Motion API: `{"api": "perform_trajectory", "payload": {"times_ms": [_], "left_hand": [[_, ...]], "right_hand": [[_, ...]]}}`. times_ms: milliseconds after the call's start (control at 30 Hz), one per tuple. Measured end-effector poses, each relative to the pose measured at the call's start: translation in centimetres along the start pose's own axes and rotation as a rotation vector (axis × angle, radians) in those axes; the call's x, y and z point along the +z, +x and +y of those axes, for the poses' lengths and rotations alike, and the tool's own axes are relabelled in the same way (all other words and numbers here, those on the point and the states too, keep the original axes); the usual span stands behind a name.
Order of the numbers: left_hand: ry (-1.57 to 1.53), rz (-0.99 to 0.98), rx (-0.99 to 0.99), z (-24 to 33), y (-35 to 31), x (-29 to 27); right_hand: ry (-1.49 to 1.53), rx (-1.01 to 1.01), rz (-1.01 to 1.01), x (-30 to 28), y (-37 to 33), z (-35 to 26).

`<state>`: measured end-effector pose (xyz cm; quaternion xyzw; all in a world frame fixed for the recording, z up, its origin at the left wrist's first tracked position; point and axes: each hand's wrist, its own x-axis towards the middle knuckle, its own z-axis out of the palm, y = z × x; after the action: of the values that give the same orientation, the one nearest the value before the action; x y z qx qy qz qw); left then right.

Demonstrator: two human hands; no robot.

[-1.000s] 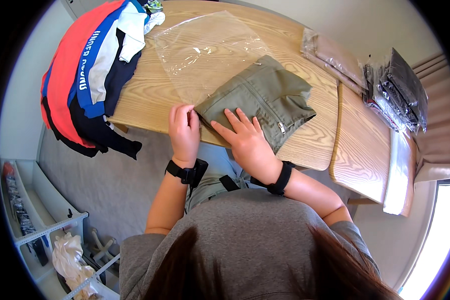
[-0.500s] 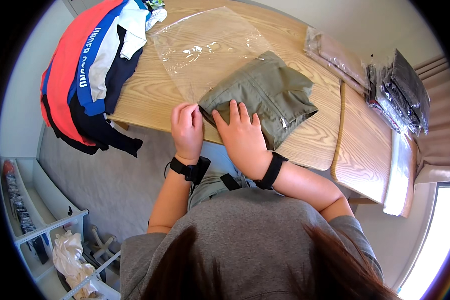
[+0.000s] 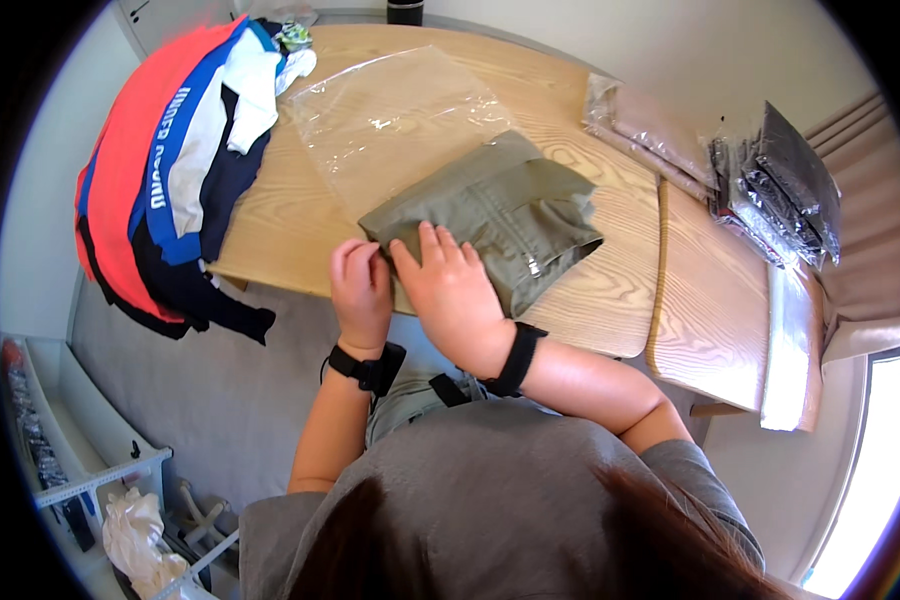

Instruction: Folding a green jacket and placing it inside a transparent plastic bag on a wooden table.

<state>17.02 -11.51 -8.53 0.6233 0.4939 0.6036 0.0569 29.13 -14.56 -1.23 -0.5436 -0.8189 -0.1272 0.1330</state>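
A folded olive-green garment (image 3: 490, 200) with a zip lies on the wooden table in front of me. At its near left corner my left hand (image 3: 360, 300) is closed, thumb and fingers pinching the edge. My right hand (image 3: 455, 300) rests palm down on the garment's near part, its fingers stretched out toward the far side and its index fingertip close to my left fingers. Just beyond the garment a clear plastic bag (image 3: 370, 130) lies flat, partly covered by it. Each wrist wears a black band.
Red, blue, white and black clothes (image 3: 130, 180) are heaped at the table's left edge, sleeves hanging over. Bagged beige garments (image 3: 655, 135) and a stack of dark bagged garments (image 3: 790, 180) lie at the right. Clear plastic sheets (image 3: 788, 350) hang near the right edge. A white rack (image 3: 100, 480) stands lower left.
The view has tilted and shifted slightly, so everything on the table sits a little further left and lower. My right fingertips are slightly nearer my left hand; the left still pinches the corner.
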Motion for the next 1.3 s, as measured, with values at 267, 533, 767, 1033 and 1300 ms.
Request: {"api": "perform_trajectory", "payload": {"times_ms": [267, 533, 767, 1033, 1300], "left_hand": [[0.020, -0.206, -0.305, 0.8, 2.1, -0.9], [0.122, -0.297, -0.205, 1.5, 1.1, -0.7], [0.192, -0.311, -0.240, 1.3, 0.2, -1.2], [0.166, -0.353, -0.100, 4.1, 0.8, -3.8], [0.094, -0.720, 0.199, 4.7, -0.2, -1.9]], "right_hand": [[0.135, 0.002, -0.021, -0.4, 0.4, 0.9], [0.122, 0.030, 0.052, 0.6, 1.1, 0.0], [0.385, -0.047, 0.005, 0.9, 0.9, 0.9], [1.175, 0.986, 0.460, 0.2, -4.6, 12.2], [2.328, 1.312, -0.060, -1.6, -3.8, 12.4]]}}
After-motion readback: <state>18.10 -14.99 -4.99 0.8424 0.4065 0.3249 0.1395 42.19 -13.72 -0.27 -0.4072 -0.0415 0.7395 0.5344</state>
